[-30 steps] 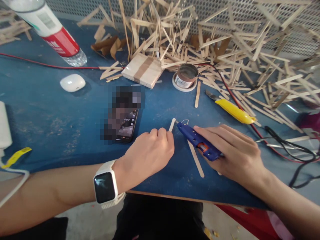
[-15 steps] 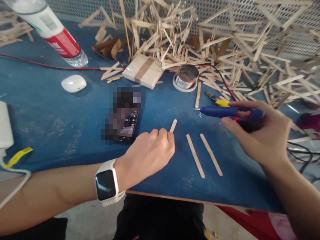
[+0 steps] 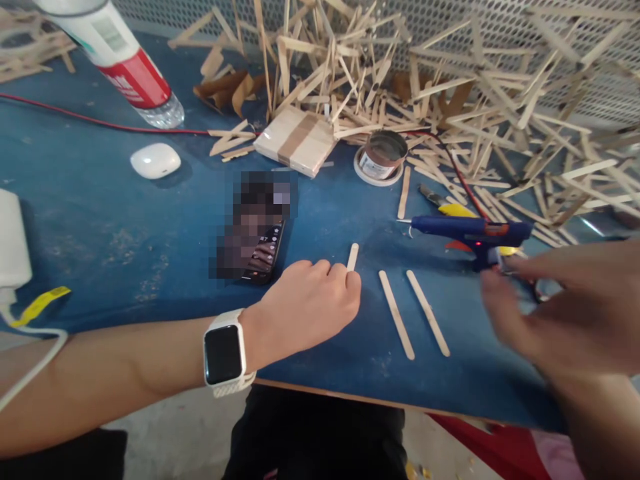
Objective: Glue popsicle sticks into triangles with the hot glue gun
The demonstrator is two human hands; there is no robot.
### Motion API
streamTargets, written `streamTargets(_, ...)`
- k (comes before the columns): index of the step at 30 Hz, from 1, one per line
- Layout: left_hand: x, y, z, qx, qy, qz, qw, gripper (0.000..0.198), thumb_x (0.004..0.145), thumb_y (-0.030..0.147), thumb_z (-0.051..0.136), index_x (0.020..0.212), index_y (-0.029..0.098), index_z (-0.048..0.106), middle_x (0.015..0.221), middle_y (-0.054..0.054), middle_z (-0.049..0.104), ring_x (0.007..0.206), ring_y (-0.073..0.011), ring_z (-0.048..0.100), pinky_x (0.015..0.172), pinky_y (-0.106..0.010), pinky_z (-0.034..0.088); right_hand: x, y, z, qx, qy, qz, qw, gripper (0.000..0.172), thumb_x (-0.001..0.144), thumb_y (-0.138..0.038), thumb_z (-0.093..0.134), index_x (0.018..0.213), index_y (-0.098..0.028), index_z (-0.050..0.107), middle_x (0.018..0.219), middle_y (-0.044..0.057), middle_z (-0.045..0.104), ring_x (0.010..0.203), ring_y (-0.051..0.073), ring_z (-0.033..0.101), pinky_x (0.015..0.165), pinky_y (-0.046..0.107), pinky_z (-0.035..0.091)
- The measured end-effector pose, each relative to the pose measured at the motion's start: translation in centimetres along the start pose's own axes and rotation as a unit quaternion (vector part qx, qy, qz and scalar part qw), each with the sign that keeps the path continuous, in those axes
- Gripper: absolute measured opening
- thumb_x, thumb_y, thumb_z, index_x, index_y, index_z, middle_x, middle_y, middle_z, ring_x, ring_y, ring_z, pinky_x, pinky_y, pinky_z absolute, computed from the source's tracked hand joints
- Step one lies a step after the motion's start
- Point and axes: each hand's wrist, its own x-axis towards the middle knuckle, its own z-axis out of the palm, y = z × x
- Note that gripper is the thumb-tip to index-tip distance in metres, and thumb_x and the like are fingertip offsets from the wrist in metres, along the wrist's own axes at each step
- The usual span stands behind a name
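Glue gun point(image 3: 473, 228) sits at right over the worktop point(image 3: 320, 207); the blurred right hand point(image 3: 575, 317), fingers parted, contact unclear, could tip it by brushing its handle. Left hand point(image 3: 305, 297) pinches a wooden stick point(image 3: 353, 256) near centre; loosened fingers might skew it.

A scuffed blue table point(image 3: 320, 213) is carrying a phone point(image 3: 260, 253), with a rounded white case point(image 3: 155, 161) lying to its left and slightly behind, a white block point(image 3: 11, 240) resting at its far left, and a bottle point(image 3: 135, 77) standing behind it to the left. Just behind the phone a banded bundle point(image 3: 310, 143) of wooden sticks is lying flat. To the phone's right, two loose sticks point(image 3: 397, 315) are lying apart, nearer the front edge.
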Motion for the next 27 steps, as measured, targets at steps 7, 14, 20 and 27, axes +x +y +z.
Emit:
streamTargets(7,0.0,-0.2,0.4,-0.010,0.015,-0.001,1.000,0.019,0.096,0.014,0.065,0.079,0.020,0.057,0.067,0.000,0.061,0.055,-0.0209,0.065,0.045,-0.034,0.038,0.2,-5.1,2.7,0.020,-0.173,-0.118,0.978,0.019,0.105,-0.029,0.074,0.119,-0.016,0.071,0.104,0.010,0.077,0.092,0.024,0.078,0.079,0.039,0.066)
streamTargets(14,-0.2,-0.7,0.4,-0.031,0.032,0.025,0.999,0.015,0.100,0.018,0.065,0.086,0.019,0.060,0.071,0.000,0.062,0.059,-0.0212,0.066,0.047,-0.036,0.041,2.2,-4.2,2.2,0.059,-0.220,0.018,0.974,0.011,0.096,-0.020,0.075,0.104,-0.024,0.081,0.083,-0.001,0.081,0.064,0.017,0.076,0.058,0.031,0.058)
streamTargets(20,-0.8,-0.7,-0.6,-0.018,0.036,0.036,0.999,0.007,0.104,0.012,0.059,0.101,0.015,0.064,0.082,-0.002,0.065,0.065,-0.0202,0.064,0.053,-0.036,0.048,2.7,-4.7,2.8,0.067,-0.152,0.074,0.983,0.015,0.094,-0.024,0.073,0.107,-0.028,0.079,0.080,-0.002,0.080,0.066,0.020,0.077,0.064,0.034,0.061)
streamTargets(27,-1.2,-0.9,-1.1,-0.009,0.027,0.045,0.999,0.019,0.106,0.013,0.058,0.118,0.008,0.072,0.104,-0.008,0.073,0.076,-0.0204,0.068,0.060,-0.036,0.055,2.0,-5.3,4.7,0.193,-0.121,0.146,0.963,0.010,0.104,-0.026,0.069,0.103,-0.029,0.078,0.097,0.000,0.079,0.084,0.016,0.076,0.075,0.029,0.061)
